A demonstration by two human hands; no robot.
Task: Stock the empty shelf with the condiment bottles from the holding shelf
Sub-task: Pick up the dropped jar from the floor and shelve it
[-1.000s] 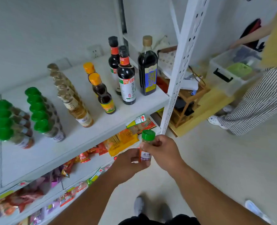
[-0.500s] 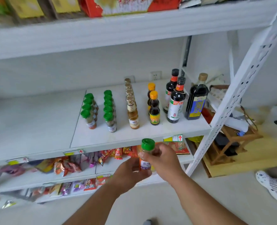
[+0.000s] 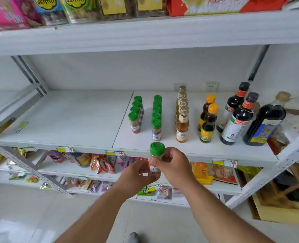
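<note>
a: fig. 1, head view. what of the person's body was visible?

b: two forearms, entering from the lower edge of the frame, each ending in a hand: the left hand (image 3: 136,174) and the right hand (image 3: 174,165).

a: what was worn on the arms?

b: nothing that showed. both forearms were bare up to the frame edge; no sleeve, cuff, watch, band or glove appeared. the fingers (image 3: 169,156) carried no rings.

a: any other part of the person?

b: at the bottom edge, between the forearms, the grey toe of a shoe (image 3: 133,237) showed, rounded in outline and too blurred to tell its material or fastening.
</note>
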